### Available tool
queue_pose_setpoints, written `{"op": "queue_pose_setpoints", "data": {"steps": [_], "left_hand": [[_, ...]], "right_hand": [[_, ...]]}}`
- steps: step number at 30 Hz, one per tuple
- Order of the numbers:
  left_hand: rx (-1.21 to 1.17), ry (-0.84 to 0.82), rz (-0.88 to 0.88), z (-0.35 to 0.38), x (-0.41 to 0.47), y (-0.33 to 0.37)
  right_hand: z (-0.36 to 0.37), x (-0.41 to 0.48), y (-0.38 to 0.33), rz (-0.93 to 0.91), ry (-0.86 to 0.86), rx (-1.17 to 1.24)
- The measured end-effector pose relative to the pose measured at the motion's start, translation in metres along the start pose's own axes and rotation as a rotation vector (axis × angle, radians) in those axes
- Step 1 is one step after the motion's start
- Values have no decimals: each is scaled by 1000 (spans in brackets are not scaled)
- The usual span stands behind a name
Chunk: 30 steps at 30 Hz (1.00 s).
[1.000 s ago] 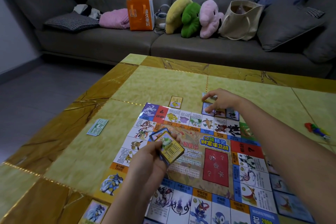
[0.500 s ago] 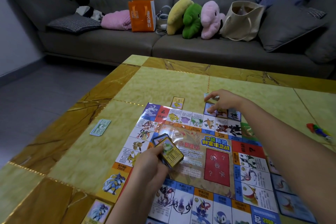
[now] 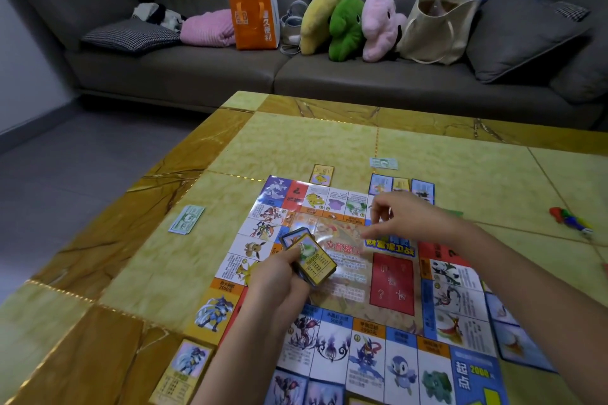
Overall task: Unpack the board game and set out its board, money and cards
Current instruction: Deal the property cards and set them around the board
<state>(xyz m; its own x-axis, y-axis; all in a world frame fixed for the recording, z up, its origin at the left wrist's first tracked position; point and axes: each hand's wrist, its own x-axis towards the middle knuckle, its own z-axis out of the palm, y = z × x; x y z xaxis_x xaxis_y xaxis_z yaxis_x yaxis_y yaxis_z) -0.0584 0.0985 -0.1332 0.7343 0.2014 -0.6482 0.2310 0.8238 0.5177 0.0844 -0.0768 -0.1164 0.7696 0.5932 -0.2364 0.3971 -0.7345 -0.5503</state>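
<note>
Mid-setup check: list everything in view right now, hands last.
table: one, yellow-gold marble, foreground
game board: one, multicoloured, on table
laid-out cards: at least seven, yellow or blue borders, around board's edges
banknotes: two piles, green, left of board and beyond it
tokens: small cluster, red-green-blue, table's right side
sofa: one, grey, behind table
plush toys: three, yellow, green, pink, on sofa
bags: two, orange and beige, on sofa
card deck: one, yellow-faced, held above board's middle
left hand: grips card deck
right hand: empty, fingers loose, over board

Glossy paper board (image 3: 358,276) (light glares off it) lies on a polished marble-look table (image 3: 158,260).
</note>
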Motion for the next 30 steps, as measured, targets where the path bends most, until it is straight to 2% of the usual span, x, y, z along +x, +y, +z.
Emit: {"op": "queue_pose_setpoints", "data": {"steps": [3,8,19,22,25,28,30], "left_hand": [[9,4,14,0,0,-1],[25,-4,7,1,1,-1],[23,-43,-10,3,-4,1],[17,-136,-3,6,-12,0],[39,-231,43,8,-16,-2],[73,-247,128,10,-18,-4],[119,-263,194,10,-20,-4]], "right_hand": [[14,-11,-1,-18,-68,-72],[16,-13,-1,-59,-59,-144],[18,-11,2,-62,-33,-100],[20,-18,-6,-47,93,47],[22,-33,-28,-62,222,336],[27,-53,-51,-95,261,632],[32,-61,-62,-81,243,675]]}}
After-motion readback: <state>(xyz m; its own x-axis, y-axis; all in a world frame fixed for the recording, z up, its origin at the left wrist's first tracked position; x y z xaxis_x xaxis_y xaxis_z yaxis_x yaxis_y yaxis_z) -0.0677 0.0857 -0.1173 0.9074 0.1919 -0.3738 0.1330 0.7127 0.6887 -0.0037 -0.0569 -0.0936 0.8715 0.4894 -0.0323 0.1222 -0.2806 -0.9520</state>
